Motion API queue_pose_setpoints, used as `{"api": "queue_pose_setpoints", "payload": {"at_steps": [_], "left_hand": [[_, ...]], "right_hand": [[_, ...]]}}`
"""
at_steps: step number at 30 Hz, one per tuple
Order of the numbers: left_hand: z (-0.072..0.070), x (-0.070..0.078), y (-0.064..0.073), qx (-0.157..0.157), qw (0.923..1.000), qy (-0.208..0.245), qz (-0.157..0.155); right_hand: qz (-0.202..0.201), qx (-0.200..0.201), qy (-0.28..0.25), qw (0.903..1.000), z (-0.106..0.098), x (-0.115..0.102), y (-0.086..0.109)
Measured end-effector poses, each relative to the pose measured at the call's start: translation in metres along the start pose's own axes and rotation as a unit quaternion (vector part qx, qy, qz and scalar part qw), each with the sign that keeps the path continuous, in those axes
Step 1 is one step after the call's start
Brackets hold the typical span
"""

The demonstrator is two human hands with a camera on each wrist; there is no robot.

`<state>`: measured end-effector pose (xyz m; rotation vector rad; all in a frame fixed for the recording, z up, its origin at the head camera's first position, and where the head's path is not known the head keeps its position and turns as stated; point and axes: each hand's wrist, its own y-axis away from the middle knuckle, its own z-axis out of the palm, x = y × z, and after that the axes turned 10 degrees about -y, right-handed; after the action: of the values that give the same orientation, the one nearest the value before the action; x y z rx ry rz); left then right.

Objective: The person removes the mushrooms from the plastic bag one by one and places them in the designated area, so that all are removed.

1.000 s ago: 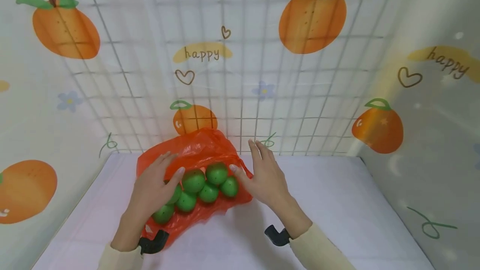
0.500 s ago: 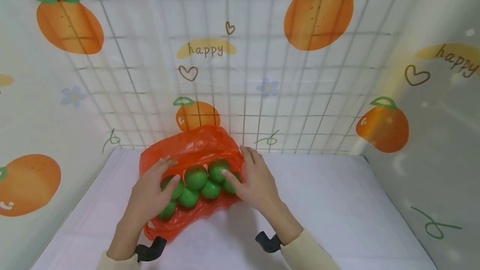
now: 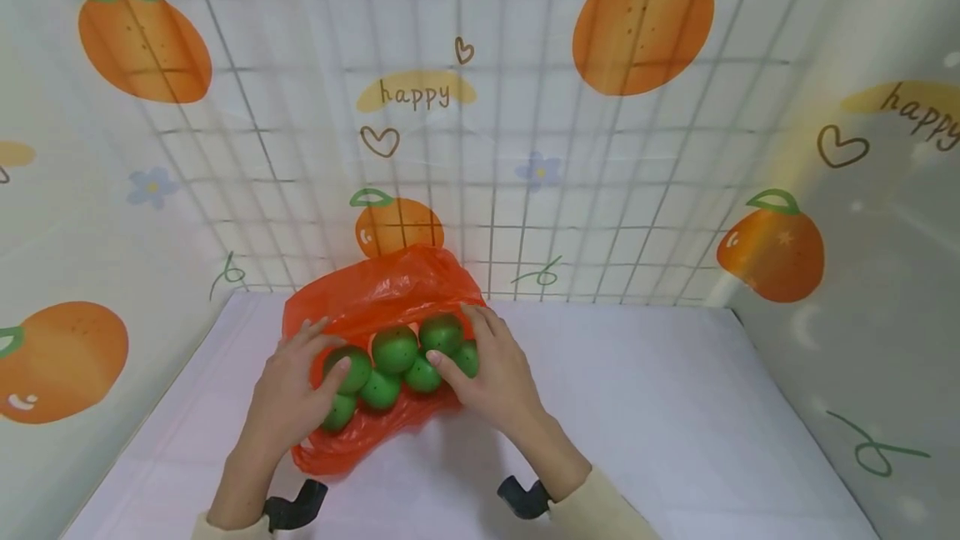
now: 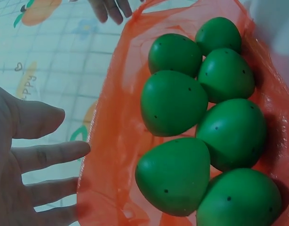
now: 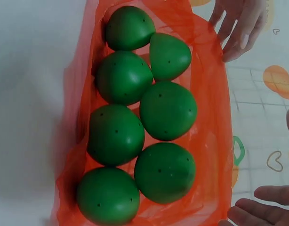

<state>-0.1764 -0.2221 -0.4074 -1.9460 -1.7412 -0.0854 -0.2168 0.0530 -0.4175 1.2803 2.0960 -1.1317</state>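
Note:
Several glossy green, round fruit-like pieces with small dark dots [image 3: 395,349] lie in two rows on a red plastic bag [image 3: 375,286], left of centre on the table. My left hand [image 3: 288,394] is at the left end of the rows, its thumb overlapping a green piece in the head view. At the right end is my right hand [image 3: 498,382], thumb over the front row and fingers at the bag's edge. In the left wrist view, the fingers of my left hand [image 4: 45,160] are spread and nearly straight by the bag. Neither hand is curled round anything.
The white tabletop [image 3: 637,415] extends to the right of the bag. A light grid-patterned curtain [image 3: 510,140] printed with oranges encloses the back and sides. Dark curved mounts [image 3: 296,507] sit at both wrists.
My right hand has moved left and inward from the bag's right edge, coming over the green pieces. My left hand stays at the left end. The head view has shifted slightly.

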Motion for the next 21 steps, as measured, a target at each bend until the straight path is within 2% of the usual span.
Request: {"api": "queue_pose_setpoints", "payload": {"at_steps": [8,21], "left_hand": [[0.004,-0.007,0.002,0.0,0.9998,-0.018,-0.003],[0.009,-0.019,0.006,-0.012,0.999,-0.03,-0.03]], "right_hand": [[-0.003,-0.003,-0.027,0.9996,0.008,0.002,0.001],[0.036,-0.027,-0.041,0.9981,0.021,0.015,-0.004]]}}
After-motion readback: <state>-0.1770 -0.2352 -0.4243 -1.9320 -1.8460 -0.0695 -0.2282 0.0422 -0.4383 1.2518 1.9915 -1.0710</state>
